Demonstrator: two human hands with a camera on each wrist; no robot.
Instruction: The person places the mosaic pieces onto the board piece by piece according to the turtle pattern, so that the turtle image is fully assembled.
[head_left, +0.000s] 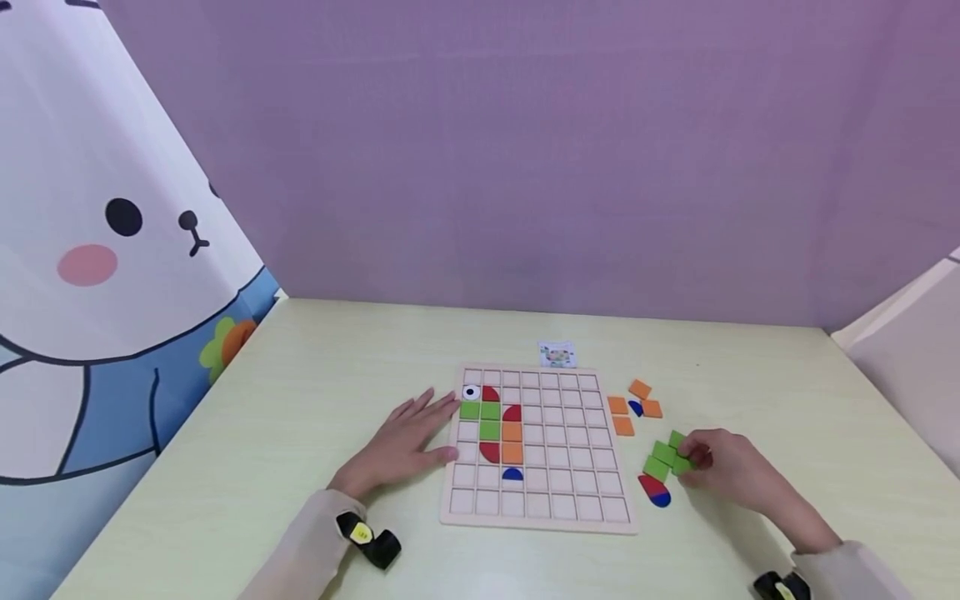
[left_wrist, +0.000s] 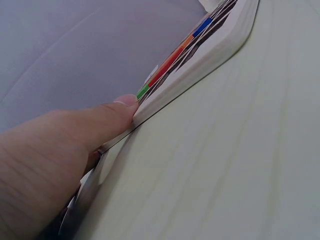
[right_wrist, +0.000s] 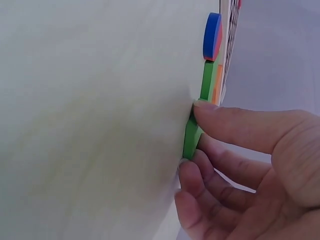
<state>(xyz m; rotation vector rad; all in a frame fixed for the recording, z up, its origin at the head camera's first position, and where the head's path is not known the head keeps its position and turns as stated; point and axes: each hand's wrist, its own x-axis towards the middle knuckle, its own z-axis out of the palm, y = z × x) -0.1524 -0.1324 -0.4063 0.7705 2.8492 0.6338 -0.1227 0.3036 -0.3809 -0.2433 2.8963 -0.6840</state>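
Observation:
A pale wooden grid board (head_left: 553, 527) lies on the table with several coloured tiles set in its left cells, among them an eye tile (head_left: 471, 392) and a blue half-round (head_left: 513, 474). My left hand (head_left: 401, 446) rests flat along the board's left side, and its thumb (left_wrist: 117, 112) touches the edge. To the right of the board, my right hand (head_left: 731, 471) pinches a green square tile (right_wrist: 191, 137) between thumb and fingers, at the end of a cluster of green tiles (head_left: 663, 452). Just below that cluster are a red piece (head_left: 652, 484) and a blue piece (head_left: 661, 499).
Several orange squares (head_left: 623, 427) and a small blue piece (head_left: 636, 408) lie beside the board's upper right. A small printed card (head_left: 557, 354) sits behind the board. A purple partition (head_left: 525, 167) rises at the table's back edge.

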